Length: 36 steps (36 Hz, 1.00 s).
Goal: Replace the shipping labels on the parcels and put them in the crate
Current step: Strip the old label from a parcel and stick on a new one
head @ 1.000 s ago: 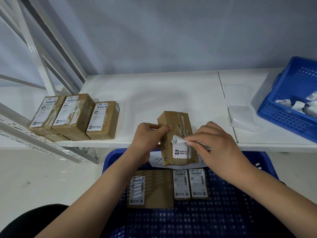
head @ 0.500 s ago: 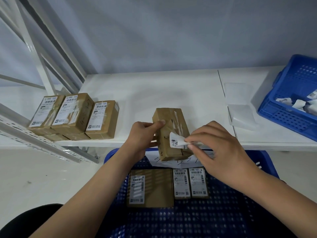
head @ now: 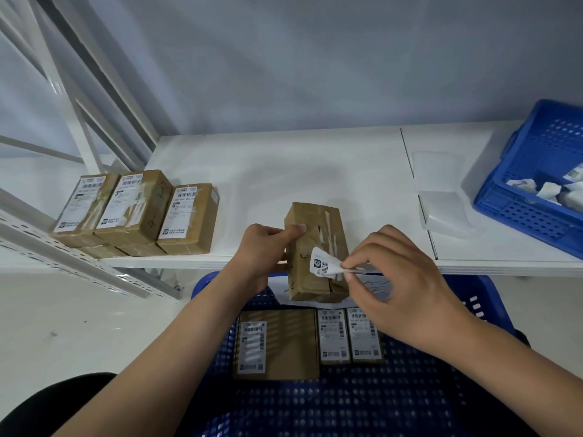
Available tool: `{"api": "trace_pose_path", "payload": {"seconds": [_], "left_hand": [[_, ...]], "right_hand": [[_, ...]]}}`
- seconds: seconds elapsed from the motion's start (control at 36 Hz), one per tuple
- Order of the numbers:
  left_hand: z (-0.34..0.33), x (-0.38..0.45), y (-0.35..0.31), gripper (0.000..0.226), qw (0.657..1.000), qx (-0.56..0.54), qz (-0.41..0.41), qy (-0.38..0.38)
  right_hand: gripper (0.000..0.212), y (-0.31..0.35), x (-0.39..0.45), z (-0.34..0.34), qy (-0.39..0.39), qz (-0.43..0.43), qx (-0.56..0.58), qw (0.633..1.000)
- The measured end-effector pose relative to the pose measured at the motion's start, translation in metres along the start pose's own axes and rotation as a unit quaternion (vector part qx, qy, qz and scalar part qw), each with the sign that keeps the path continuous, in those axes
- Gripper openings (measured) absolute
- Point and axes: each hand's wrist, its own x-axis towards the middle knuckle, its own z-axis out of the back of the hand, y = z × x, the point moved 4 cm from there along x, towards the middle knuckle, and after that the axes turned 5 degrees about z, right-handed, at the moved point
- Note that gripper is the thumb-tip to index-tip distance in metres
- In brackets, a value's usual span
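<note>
Above the crate (head: 492, 298), parcel (head: 310, 247) in left fingers (head: 296, 229), label (head: 325, 263) pinched by right fingers (head: 356, 263)

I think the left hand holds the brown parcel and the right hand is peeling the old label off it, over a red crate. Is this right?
One detail is wrong: the crate below is blue, not red, as the head view shows. The left hand holds the brown parcel, and the right hand peels the old label.
</note>
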Motion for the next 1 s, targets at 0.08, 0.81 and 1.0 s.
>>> {"api": "trace_pose_path", "payload": {"seconds": [0.08, 0.81, 1.0], "left_hand": [[0.0, 0.0, -0.001, 0.042, 1.0, -0.008, -0.006, 0.003], [-0.017, -0.018, -0.012, 0.04, 0.986, -0.11, -0.056, 0.11], [-0.029, -0.026, -0.005, 0.054, 0.988, -0.066, -0.037, 0.138]], "right_hand": [[0.014, -0.003, -0.001, 0.002, 0.014, -0.005, 0.022, 1.0], [0.08, -0.063, -0.005, -0.005, 0.015, -0.429, 0.308, 0.849], [0.057, -0.059, -0.005, -0.016, 0.018, -0.42, 0.344, 0.84]]}}
